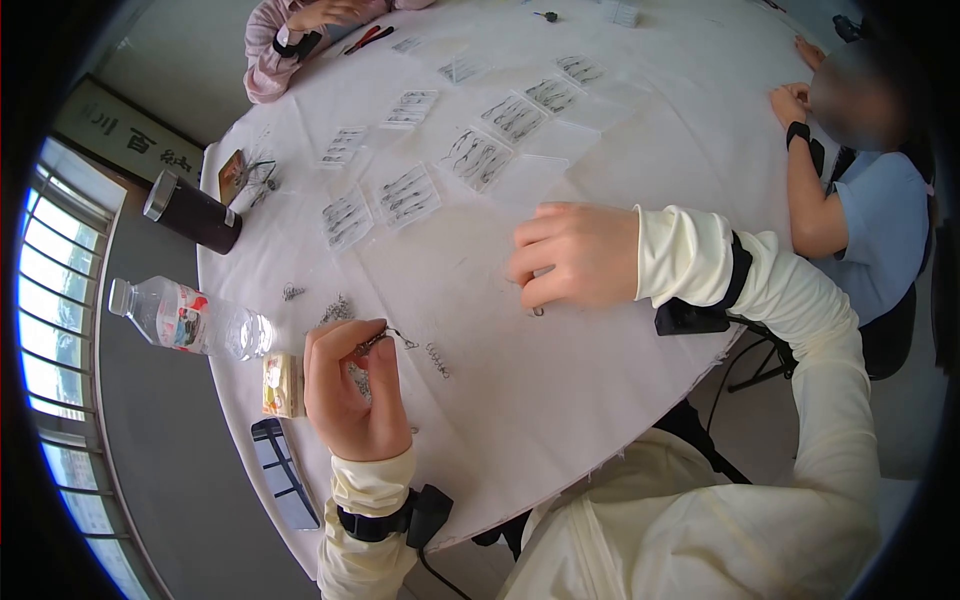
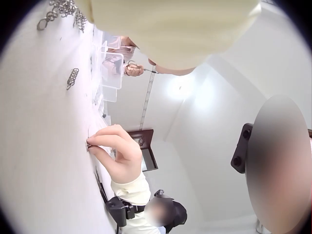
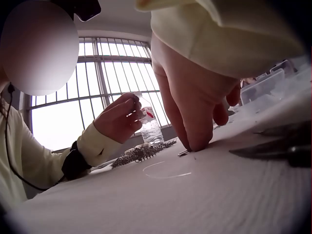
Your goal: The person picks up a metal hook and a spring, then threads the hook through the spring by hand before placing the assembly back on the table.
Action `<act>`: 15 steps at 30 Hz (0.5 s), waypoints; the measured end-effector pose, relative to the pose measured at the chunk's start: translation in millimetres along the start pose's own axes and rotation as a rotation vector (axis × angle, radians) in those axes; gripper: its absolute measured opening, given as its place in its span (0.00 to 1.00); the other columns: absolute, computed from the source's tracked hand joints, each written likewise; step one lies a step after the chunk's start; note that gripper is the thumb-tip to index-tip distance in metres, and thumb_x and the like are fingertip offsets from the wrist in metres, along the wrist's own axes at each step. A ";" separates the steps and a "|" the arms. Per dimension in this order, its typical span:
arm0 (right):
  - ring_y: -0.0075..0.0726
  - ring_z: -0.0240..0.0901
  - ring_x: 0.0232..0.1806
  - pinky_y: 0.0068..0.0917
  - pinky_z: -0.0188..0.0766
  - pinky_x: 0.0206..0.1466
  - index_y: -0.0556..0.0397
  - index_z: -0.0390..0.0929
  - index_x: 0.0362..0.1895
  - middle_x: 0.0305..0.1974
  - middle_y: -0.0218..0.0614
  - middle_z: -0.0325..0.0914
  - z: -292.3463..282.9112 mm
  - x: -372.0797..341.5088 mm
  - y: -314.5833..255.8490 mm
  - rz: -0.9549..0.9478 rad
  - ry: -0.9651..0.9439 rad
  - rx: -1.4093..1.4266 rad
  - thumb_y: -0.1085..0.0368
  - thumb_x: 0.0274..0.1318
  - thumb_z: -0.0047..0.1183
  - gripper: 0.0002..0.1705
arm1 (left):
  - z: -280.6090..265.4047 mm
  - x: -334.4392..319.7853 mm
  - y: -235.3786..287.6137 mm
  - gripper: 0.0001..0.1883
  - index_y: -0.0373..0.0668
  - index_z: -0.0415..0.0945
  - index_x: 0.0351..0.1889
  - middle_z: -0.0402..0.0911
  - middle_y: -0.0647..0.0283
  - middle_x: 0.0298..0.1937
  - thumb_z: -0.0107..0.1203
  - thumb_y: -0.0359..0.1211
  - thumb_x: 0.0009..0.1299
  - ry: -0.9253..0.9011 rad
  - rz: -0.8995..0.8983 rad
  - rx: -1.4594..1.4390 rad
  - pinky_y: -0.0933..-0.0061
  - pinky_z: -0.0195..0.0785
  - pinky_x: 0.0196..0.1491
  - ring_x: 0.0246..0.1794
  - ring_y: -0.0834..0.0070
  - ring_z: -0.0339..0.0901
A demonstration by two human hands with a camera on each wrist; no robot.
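Observation:
My left hand [image 1: 358, 395] is raised over the table and pinches a dark metal piece [image 1: 370, 343] between thumb and fingers; a thin looped end [image 1: 405, 339] sticks out to the right. In the left wrist view, a hook-like curve [image 2: 130, 64] shows beside the sleeve. My right hand [image 1: 578, 255] is lowered to the cloth, and its thumb and finger pinch a small metal piece [image 2: 88, 145] at the table surface. The right wrist view shows this small piece [image 3: 183, 153] by the fingertips. Coiled metal pieces [image 1: 437, 360] lie near my left hand, some hidden behind it.
Clear trays [image 1: 408, 195] of dark wire-like pieces stand mid-table. At left are a plastic bottle [image 1: 185, 318], a dark flask [image 1: 195, 212], a small packet [image 1: 283, 385] and a phone-like panel [image 1: 285, 475]. A dark pointed tool [image 3: 263, 150] lies near my right hand. Two people sit around the table.

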State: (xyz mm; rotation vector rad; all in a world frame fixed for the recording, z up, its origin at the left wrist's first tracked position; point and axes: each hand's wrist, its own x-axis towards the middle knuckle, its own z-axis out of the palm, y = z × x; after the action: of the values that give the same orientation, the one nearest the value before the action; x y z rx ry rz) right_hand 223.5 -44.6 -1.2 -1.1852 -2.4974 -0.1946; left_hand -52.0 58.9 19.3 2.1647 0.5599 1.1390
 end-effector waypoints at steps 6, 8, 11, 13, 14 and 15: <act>0.28 0.73 0.39 0.29 0.66 0.40 0.44 0.80 0.31 0.35 0.23 0.76 -2.5 -2.4 1.0 0.104 -0.042 0.069 0.66 0.49 0.65 0.06 | 2.6 -3.5 -9.7 0.06 0.31 0.75 0.46 0.74 0.62 0.43 0.53 0.21 0.73 0.004 -0.045 -0.054 0.80 0.62 0.48 0.41 0.80 0.68; 0.29 0.73 0.39 0.30 0.66 0.40 0.44 0.80 0.32 0.34 0.23 0.75 -4.8 -2.6 -1.8 0.139 -0.072 0.079 0.67 0.50 0.64 0.05 | 4.0 -3.9 -10.1 0.06 0.31 0.75 0.46 0.74 0.62 0.44 0.53 0.21 0.73 0.000 -0.048 -0.061 0.80 0.62 0.47 0.41 0.80 0.68; 0.29 0.73 0.38 0.30 0.66 0.39 0.43 0.81 0.32 0.34 0.23 0.76 -4.8 -3.8 -3.7 0.121 0.002 0.141 0.68 0.50 0.64 0.05 | 5.3 -4.6 -8.7 0.06 0.32 0.75 0.46 0.73 0.62 0.45 0.53 0.21 0.73 -0.012 -0.046 -0.056 0.80 0.62 0.47 0.41 0.80 0.68; 0.29 0.73 0.38 0.30 0.65 0.39 0.43 0.81 0.32 0.34 0.23 0.76 -4.4 -4.2 -2.2 0.105 -0.006 0.145 0.68 0.50 0.64 0.06 | 5.6 -4.8 -7.7 0.06 0.32 0.75 0.46 0.73 0.61 0.45 0.53 0.21 0.73 -0.019 -0.039 -0.049 0.80 0.62 0.47 0.41 0.79 0.67; 0.29 0.72 0.38 0.30 0.65 0.39 0.43 0.81 0.32 0.34 0.23 0.75 -4.5 -4.3 -1.3 0.088 -0.015 0.147 0.68 0.50 0.64 0.06 | 5.7 -4.9 -7.4 0.06 0.32 0.75 0.45 0.73 0.61 0.45 0.54 0.21 0.72 -0.024 -0.032 -0.045 0.80 0.62 0.47 0.41 0.79 0.67; 0.29 0.72 0.38 0.30 0.65 0.39 0.43 0.81 0.32 0.34 0.23 0.75 -4.8 -4.1 -0.7 0.091 -0.017 0.146 0.68 0.50 0.64 0.06 | 5.9 -5.0 -7.4 0.06 0.32 0.75 0.45 0.73 0.61 0.45 0.54 0.21 0.72 -0.027 -0.023 -0.041 0.80 0.62 0.46 0.41 0.79 0.67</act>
State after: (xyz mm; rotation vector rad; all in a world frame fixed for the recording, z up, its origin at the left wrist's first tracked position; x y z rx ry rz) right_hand 226.5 -49.3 1.6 -1.2405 -2.4195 0.0208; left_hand -50.3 59.2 8.7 2.1300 0.5434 1.0978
